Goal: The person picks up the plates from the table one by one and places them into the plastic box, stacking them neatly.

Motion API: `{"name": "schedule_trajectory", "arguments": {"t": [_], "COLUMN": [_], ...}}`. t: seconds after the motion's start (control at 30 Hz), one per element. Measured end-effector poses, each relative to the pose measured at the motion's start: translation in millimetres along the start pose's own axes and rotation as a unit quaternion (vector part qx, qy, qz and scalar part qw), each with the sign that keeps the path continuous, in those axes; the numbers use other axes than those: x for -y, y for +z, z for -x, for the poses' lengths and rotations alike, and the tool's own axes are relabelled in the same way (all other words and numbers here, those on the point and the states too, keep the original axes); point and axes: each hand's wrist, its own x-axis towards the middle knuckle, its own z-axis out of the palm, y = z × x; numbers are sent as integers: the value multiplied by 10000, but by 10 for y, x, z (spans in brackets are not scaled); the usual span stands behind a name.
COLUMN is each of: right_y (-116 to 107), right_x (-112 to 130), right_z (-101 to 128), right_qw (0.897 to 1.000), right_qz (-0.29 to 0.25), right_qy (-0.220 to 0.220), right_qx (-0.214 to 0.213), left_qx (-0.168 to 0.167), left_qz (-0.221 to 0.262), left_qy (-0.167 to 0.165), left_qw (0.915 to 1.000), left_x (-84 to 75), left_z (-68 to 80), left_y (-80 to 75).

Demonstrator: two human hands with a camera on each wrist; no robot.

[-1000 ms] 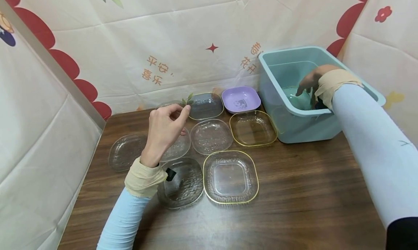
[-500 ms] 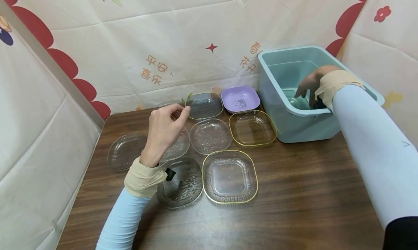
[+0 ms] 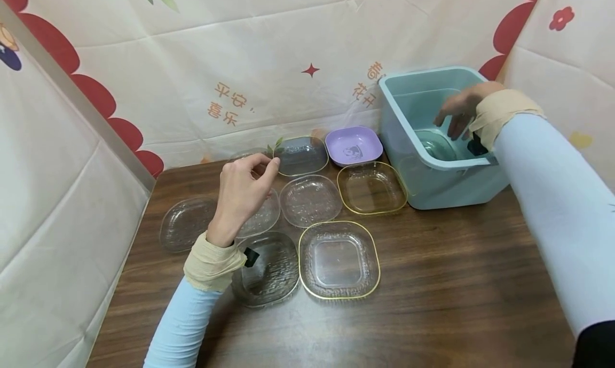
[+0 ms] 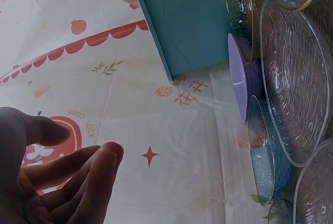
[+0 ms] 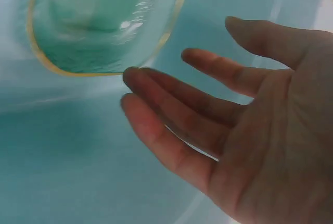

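My right hand (image 3: 463, 109) reaches down inside the pale blue plastic bin (image 3: 408, 117), holding nothing. In the right wrist view its fingers are spread and relaxed, the fingertips close by the gold rim of a clear plate (image 5: 93, 21) that lies in the bin. My left hand (image 3: 247, 192) hovers over the plates at the left with loosely bent fingers and nothing in them. Under and beside it lie a clear plate (image 3: 257, 218), a smoky grey plate (image 3: 271, 272) and another clear plate (image 3: 184, 224). Part of a plate at the back is hidden behind this hand.
On the brown wooden table (image 3: 432, 293) sit a purple dish (image 3: 354, 146) with a panda print, a gold-rimmed blue-grey plate (image 3: 301, 155), an amber plate (image 3: 372, 189), a clear textured plate (image 3: 311, 200) and a gold-rimmed square plate (image 3: 339, 260). A printed cloth (image 3: 288, 42) hangs behind.
My right hand has risen and shifted slightly right inside the bin, away from the plate at its bottom, with its fingers spreading. My left hand has stayed in place.
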Motion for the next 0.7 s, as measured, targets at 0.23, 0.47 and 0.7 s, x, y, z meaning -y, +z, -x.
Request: {"name": "schedule_trajectory", "arguments": {"t": [0.23, 0.47, 0.7], "right_y": [5, 311, 1007], "right_x": [447, 1005, 1354], "right_z": [257, 782, 1158], "right_qw": [9780, 9061, 8401], "right_qz": [1213, 2348, 2779], "right_qy": [-1189, -2273, -3237], "right_qx": [-1213, -2688, -3350], "left_qx": [54, -15, 69], "left_qz": [-26, -134, -188], "left_qy": [55, 122, 42], "left_qw": [10000, 9998, 9998], "left_x": [2, -3, 16], "left_z": [0, 0, 32], "left_y": [2, -25, -82]}}
